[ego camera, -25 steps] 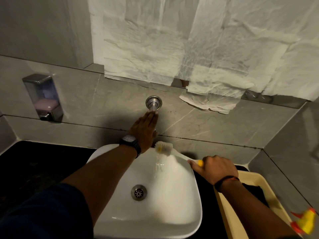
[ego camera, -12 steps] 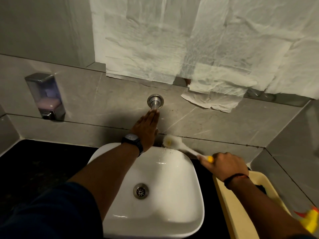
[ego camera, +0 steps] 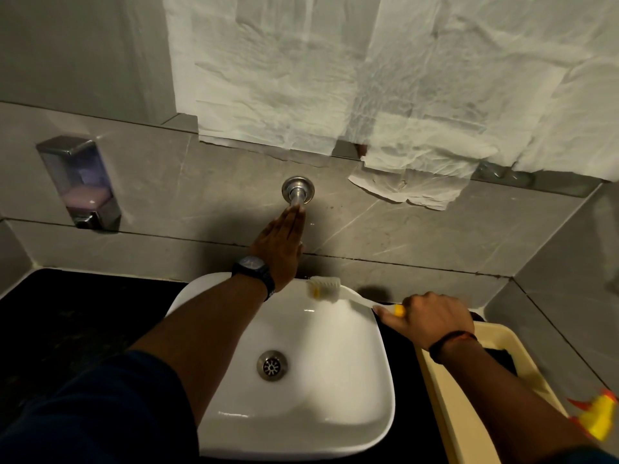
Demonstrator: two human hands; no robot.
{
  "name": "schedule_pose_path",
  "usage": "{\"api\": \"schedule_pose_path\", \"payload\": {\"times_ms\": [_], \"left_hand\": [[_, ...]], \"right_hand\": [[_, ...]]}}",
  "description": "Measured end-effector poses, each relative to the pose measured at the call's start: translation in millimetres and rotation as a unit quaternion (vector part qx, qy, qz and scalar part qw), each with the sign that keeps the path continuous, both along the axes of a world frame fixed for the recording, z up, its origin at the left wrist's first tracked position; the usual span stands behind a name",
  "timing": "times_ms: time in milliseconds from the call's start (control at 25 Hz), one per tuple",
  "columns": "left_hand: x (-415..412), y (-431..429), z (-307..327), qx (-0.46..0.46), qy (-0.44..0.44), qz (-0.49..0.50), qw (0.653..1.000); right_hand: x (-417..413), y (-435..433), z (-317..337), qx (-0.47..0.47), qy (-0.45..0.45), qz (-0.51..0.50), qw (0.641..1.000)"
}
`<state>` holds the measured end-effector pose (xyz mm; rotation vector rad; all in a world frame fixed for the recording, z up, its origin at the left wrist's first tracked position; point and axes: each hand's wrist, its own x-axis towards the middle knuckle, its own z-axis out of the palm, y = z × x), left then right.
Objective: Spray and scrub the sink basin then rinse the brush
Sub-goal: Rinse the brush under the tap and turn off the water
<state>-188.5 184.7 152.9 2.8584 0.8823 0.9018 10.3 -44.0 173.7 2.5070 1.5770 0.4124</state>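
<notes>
Right hand (ego camera: pixel 432 321) has its grip closed on the yellow end of the brush (ego camera: pixel 335 291) handle; its white bristled head sits over the back rim of the sink basin (ego camera: pixel 351 396). Left hand (ego camera: pixel 279 249) lies flat and open under the wall tap (ego camera: pixel 297 192). Light, stiff and probably wet-slippery, the brush handles best held far down the handle.
</notes>
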Motion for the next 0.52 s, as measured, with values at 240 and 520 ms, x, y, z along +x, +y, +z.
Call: {"api": "schedule_pose_path", "payload": {"times_ms": [240,520], "left_hand": [[6,-11,1,-0.002,-0.021,0.052,0.998],[74,-104,-50,-0.078,0.032,-0.072,0.994]], "right_hand": [[17,-15,-13,0.115,0.115,-0.112,0.980],[83,-105,-100,0.114,0.269,-0.247,0.924]]}}
